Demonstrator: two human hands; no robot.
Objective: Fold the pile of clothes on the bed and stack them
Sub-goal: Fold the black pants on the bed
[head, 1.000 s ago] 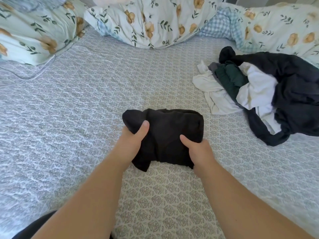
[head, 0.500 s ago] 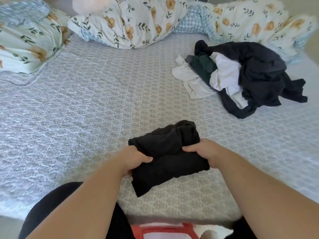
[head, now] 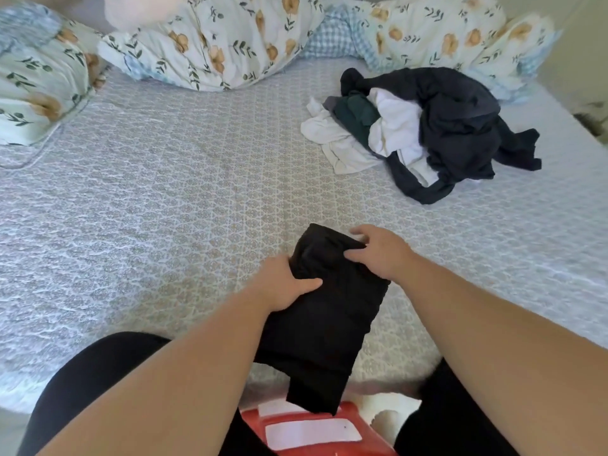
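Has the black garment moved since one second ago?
Yes. The black garment has come toward the person, now hanging over the bed's near edge, farther from the clothes pile.

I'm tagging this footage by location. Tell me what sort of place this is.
Most likely a home bedroom. A bed with a quilted patterned cover fills the view, floral pillows lie along its far side, and an unfolded pile of clothes sits on it.
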